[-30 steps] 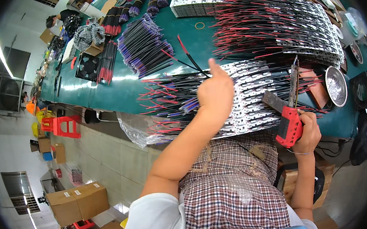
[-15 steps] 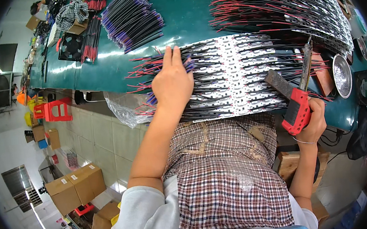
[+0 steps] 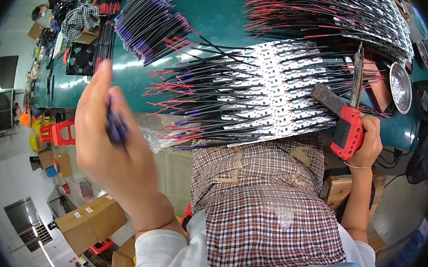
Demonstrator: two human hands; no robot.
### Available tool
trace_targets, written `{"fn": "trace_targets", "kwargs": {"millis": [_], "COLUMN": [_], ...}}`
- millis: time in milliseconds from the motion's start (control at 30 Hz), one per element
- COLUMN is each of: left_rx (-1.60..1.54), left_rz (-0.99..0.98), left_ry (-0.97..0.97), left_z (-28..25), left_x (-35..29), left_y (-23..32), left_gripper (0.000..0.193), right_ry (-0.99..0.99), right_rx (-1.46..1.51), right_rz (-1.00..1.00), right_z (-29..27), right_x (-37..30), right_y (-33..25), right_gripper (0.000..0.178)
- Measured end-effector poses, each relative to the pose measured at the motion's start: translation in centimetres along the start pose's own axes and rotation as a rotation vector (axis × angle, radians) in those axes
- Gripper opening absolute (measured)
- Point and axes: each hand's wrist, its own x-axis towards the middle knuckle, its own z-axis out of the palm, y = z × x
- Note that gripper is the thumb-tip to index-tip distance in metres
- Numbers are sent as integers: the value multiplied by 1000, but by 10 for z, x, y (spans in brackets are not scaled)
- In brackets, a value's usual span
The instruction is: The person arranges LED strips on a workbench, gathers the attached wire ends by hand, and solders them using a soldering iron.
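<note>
My left hand (image 3: 115, 142), smeared by motion, is raised left of the circuit board panel. Its fingers are closed around a small dark bundle of purple-ended wires (image 3: 117, 125), mostly hidden in the palm. In my right hand (image 3: 370, 142) is a red and black soldering gun (image 3: 347, 131), its long metal tip pointing up and away, over the panel's right side. The white circuit board panel (image 3: 272, 85) lies at the table's near edge. Rows of black wires with red and purple ends stick out from both its sides.
A pile of purple-ended wires (image 3: 151, 24) lies on the green table (image 3: 209, 17). At far right are stacked wired panels (image 3: 366, 13). A metal bowl (image 3: 400, 88) stands beside a reddish-brown block (image 3: 377, 86). A black fan (image 3: 80, 58) sits at far left.
My left hand has lifted off the panel's wires and swung left toward me. Wires at the panel's far left corner now stick up. My right hand and the soldering gun have barely moved.
</note>
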Motion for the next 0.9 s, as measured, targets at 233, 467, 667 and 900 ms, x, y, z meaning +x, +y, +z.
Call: {"fn": "trace_targets", "kwargs": {"millis": [233, 467, 667, 900], "left_rx": [159, 106, -211, -1165], "left_rz": [159, 49, 155, 28], "left_ry": [-478, -573, -297, -182], "left_z": [123, 148, 78, 114], "left_x": [-46, -67, 0, 56], "left_y": [55, 18, 40, 49], "left_gripper": [48, 69, 21, 19], "right_ry": [26, 6, -7, 134], "right_rx": [31, 15, 69, 278], "right_rz": [-6, 9, 59, 240], "right_z": [3, -1, -5, -23], "right_x": [2, 1, 11, 5], "right_y": [-4, -1, -6, -19], "right_gripper": [40, 40, 40, 34]}}
